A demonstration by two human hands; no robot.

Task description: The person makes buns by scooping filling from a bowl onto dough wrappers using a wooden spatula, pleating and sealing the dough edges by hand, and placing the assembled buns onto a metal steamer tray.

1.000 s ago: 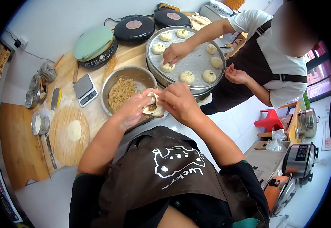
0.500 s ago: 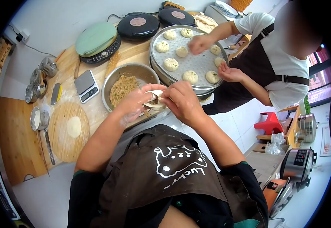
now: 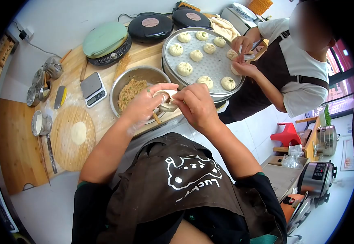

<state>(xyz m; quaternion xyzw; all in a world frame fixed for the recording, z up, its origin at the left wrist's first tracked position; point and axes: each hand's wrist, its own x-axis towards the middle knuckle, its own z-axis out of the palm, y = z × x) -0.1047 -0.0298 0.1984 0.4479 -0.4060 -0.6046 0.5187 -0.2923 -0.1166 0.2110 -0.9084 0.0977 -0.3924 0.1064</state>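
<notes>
A partly gathered bun wrapper (image 3: 169, 106) is held between my two hands, just in front of the filling bowl. My left hand (image 3: 144, 106) cups it, thumb over the opening. Fingers of my right hand (image 3: 197, 105) pinch the pleated rim on the other side. Below my left hand pokes out a thin wooden handle (image 3: 156, 118); its other end is hidden. Minced filling with green bits (image 3: 131, 92) lies in the steel bowl (image 3: 112, 99). Behind my right hand, the perforated steamer tray (image 3: 201, 70) carries several pleated buns (image 3: 184, 68).
A co-worker's hands (image 3: 244, 57) are at the tray's right edge. On the left are a flat dough round (image 3: 79, 133) on a round wooden board (image 3: 65, 152), a kitchen scale (image 3: 91, 86), a yellow-edged scraper (image 3: 60, 96) and a flour cup (image 3: 42, 124). Electric griddles (image 3: 149, 27) stand behind.
The co-worker's hand has left the tray's middle for its right edge, and a bun shows where it was. My right fingers have shifted slightly along the wrapper's rim.
</notes>
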